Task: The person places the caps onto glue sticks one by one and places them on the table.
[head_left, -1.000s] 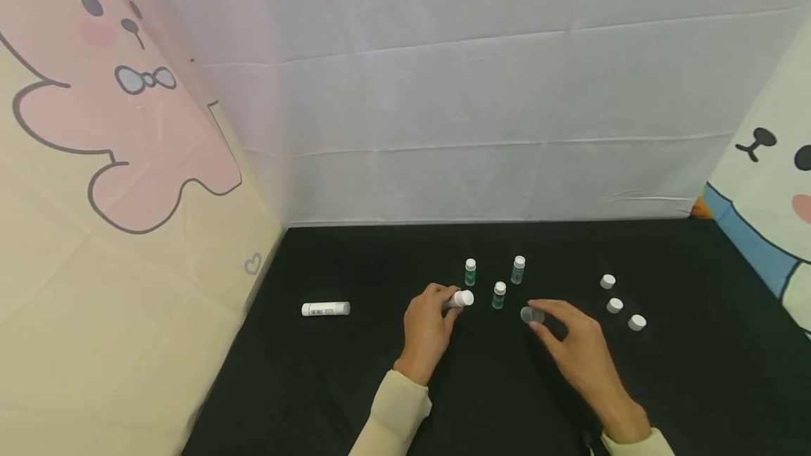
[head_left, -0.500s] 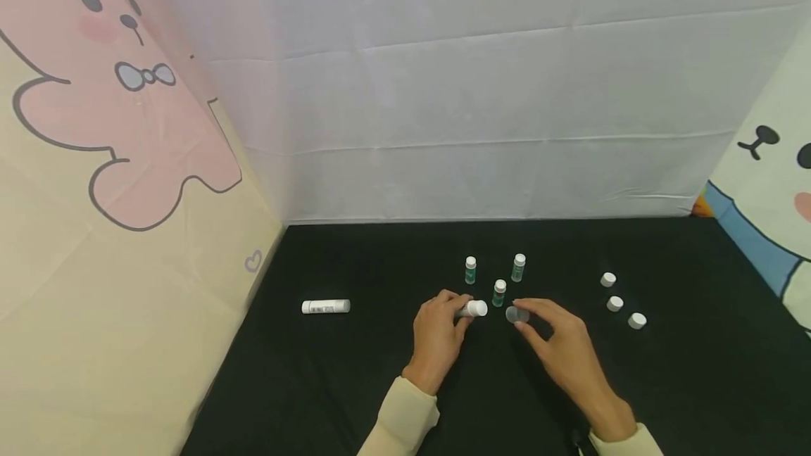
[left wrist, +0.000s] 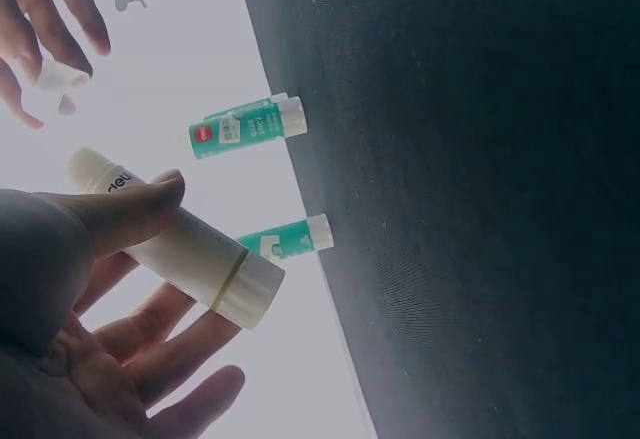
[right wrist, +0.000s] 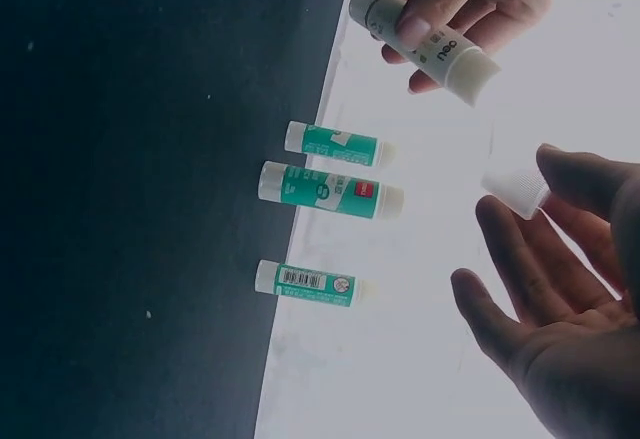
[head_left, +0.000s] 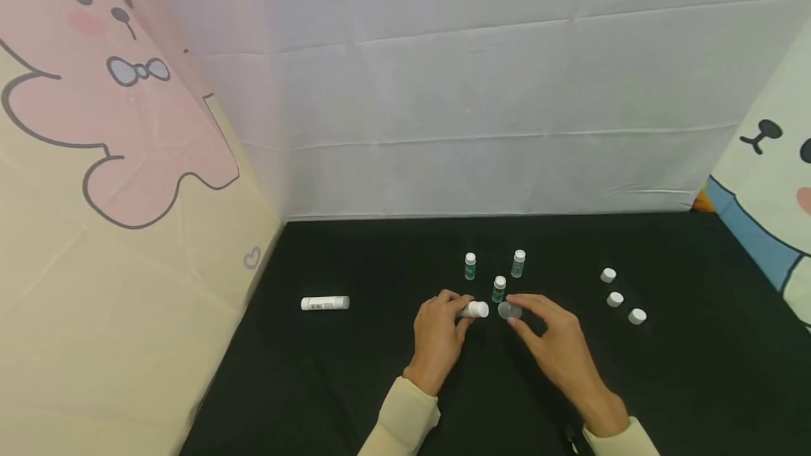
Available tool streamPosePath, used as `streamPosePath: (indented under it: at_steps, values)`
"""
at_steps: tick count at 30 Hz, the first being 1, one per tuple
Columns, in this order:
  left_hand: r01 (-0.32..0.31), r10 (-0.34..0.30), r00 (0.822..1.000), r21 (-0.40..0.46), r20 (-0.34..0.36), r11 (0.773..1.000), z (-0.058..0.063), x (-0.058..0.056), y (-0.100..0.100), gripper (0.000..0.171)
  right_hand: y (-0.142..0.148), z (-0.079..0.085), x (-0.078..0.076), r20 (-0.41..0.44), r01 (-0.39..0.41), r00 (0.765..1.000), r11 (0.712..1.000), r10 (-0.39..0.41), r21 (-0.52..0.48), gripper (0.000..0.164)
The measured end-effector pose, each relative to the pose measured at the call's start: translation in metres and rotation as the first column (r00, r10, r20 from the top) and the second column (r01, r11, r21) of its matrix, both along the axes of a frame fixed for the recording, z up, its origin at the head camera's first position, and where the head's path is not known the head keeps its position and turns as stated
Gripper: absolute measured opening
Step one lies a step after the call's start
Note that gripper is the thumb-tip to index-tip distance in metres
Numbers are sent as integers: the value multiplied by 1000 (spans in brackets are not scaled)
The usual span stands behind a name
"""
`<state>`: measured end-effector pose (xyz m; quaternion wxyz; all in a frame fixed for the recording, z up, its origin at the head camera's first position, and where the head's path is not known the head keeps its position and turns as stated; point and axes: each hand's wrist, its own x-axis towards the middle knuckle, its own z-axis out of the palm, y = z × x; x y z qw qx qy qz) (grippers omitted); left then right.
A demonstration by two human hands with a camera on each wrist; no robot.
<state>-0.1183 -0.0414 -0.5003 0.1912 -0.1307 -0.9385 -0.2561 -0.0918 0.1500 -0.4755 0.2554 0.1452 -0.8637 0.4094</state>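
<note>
My left hand (head_left: 437,336) grips a white glue stick (left wrist: 195,249) between thumb and fingers. Its uncapped white end (right wrist: 473,74) faces my right hand. The fingers and thumb of my right hand (head_left: 560,343) pinch a small translucent white cap (right wrist: 515,191) by its side. In the head view the cap and the glue stick are close together, with a small gap between them. Just beyond the hands, three green glue sticks stand upright on the black table; the nearest green glue stick (head_left: 499,289) is right behind the gap.
Another white glue stick (head_left: 325,303) lies on its side at the left of the black table (head_left: 380,259). Three loose white caps sit at the right, the nearest cap (head_left: 637,316) by the right forearm. A pale cloth wall (head_left: 443,174) rises behind the table's far edge.
My right hand has come left with the cap. My left hand has moved right and slightly nearer with the white glue stick, so cap and stick are now closer together.
</note>
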Motion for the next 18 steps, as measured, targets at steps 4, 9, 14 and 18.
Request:
streamPosePath:
  at_steps: [4, 9, 14, 18]
  values:
    - [-4, 4, 1000, -11, -10, 1000, -1, -1, 0, 31, -3, 2, 1, 21, -13, 1000, 1000, 13, -1, 45]
    - [-8, 8, 1000, -17, -12, 1000, -3, -2, 1, 31, -6, 2, 2, 39, -37, 999, 999, 36, 7, 45]
    - [-6, 5, 1000, -21, -8, 1000, -4, -2, 2, 32, -8, 1, 1, 62, -41, 997, 999, 40, 13, 44]
    - [1, -1, 1000, -29, -2, 1000, -3, 0, 4, 33, -9, -1, 2, 55, -46, 997, 999, 46, 12, 45]
